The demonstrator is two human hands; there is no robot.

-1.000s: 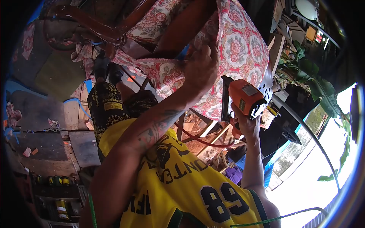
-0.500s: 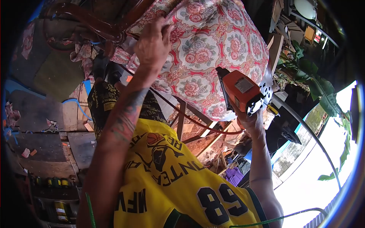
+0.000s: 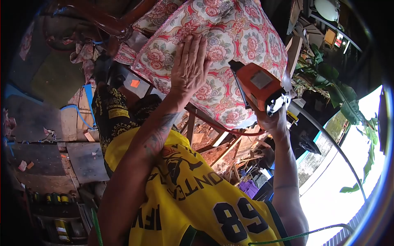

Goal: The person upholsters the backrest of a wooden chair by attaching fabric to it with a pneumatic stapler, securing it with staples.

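Note:
Floral fabric (image 3: 254,45) with red and pink roses covers a large piece at the top centre. My left hand (image 3: 190,65) lies flat on it, palm down, fingers stretched out and pointing up the frame. To the right, my right hand (image 3: 269,119) is wrapped round the handle of an orange power tool (image 3: 259,82) with a black nose. The tool's nose points up and left, over the fabric; whether it touches the cloth cannot be made out. A red hose (image 3: 242,132) runs below the fabric's lower edge.
Dark polished wood (image 3: 104,20) with a curved shape stands at the upper left. Wood offcuts and frame pieces lie beneath the fabric. Banana-like leaves (image 3: 347,98) and a curved grey pipe (image 3: 334,141) are at the right. Flat dark boards (image 3: 86,162) lie at the left.
My left hand has moved right and down from the fabric's edge and opened flat on the cloth. The fabric's left part now lies spread out. The orange tool has shifted slightly up and left.

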